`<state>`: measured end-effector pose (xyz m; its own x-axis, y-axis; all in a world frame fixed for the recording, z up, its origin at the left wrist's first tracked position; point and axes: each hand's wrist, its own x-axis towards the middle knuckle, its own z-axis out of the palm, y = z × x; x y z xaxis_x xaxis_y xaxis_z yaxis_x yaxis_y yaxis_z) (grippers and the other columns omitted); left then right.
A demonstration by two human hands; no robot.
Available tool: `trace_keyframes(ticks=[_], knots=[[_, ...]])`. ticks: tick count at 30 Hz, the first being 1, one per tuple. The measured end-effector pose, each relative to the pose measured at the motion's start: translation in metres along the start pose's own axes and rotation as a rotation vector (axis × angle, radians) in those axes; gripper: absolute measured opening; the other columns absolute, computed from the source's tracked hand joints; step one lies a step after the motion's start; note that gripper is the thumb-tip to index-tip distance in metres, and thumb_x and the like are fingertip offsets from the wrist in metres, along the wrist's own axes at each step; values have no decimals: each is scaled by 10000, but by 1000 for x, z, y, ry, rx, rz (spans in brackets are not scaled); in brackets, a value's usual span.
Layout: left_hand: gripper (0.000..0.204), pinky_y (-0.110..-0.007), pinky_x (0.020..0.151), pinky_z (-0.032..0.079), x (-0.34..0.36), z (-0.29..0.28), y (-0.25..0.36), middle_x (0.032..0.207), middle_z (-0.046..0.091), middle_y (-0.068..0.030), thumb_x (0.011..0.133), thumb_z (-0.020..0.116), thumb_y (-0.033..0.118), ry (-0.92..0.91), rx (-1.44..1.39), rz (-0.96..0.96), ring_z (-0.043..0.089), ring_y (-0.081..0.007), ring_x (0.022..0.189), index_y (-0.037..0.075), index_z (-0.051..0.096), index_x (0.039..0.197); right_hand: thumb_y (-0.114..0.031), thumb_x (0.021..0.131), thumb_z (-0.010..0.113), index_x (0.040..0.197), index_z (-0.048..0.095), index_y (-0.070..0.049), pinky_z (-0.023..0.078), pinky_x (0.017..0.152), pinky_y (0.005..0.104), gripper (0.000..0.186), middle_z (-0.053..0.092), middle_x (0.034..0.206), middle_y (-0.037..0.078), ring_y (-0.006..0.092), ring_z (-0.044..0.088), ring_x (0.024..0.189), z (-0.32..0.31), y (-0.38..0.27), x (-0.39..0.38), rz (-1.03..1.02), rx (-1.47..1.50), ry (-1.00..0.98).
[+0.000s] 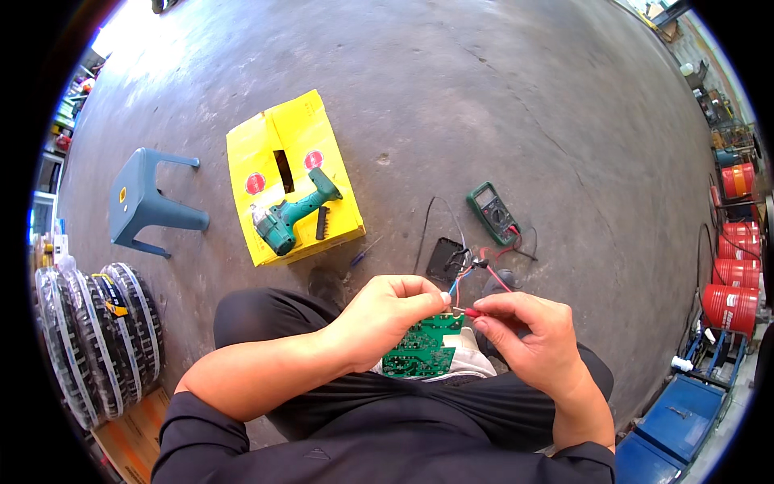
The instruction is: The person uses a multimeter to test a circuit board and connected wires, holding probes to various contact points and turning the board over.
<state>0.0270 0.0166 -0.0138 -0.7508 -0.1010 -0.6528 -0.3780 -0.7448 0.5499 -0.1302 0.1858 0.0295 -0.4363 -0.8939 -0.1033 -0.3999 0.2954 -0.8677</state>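
Observation:
A green circuit board [425,348] rests at my lap, over pale cloth, with wires at its upper edge. My left hand [385,319] is closed in a pinch on wires there, next to a blue wire [454,288]; the fingertips partly hide the hold. Between the thumb and fingers of my right hand [528,327] is a red multimeter probe [473,313], its metal tip pointing left toward the wires by my left thumb. The green-cased multimeter [493,212] lies on the floor ahead, with red and black leads running from it.
A black plastic case [446,259] lies by the multimeter. Ahead left, a yellow box [282,129] carries a teal cordless drill [294,216] and a small black part [322,223]. Left are a blue stool [149,202] and wrapped tyres [97,339]; right, red drums [730,306] and blue cabinets [677,415].

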Motion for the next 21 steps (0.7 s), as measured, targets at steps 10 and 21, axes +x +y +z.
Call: trace_keyframes(ticks=[10,21], knots=[[148,-263,744,558,10,2,-3,946,732,-29,1002,714,170,-13,13,-62,687,-82,835,22,710,1013,-127,857,814,1001,777,-102,560,654,337,151,770,869,39,222,721,741,-9,9,5,-264,-263,-59],[252,-243,862,536,8,11,0,1050,715,-18,900,801,92,-122,297,78,658,-63,951,19,685,1112,-149,858,815,989,769,-95,557,658,335,149,759,850,43,222,715,737,-15,20,-2,-293,-305,-10]])
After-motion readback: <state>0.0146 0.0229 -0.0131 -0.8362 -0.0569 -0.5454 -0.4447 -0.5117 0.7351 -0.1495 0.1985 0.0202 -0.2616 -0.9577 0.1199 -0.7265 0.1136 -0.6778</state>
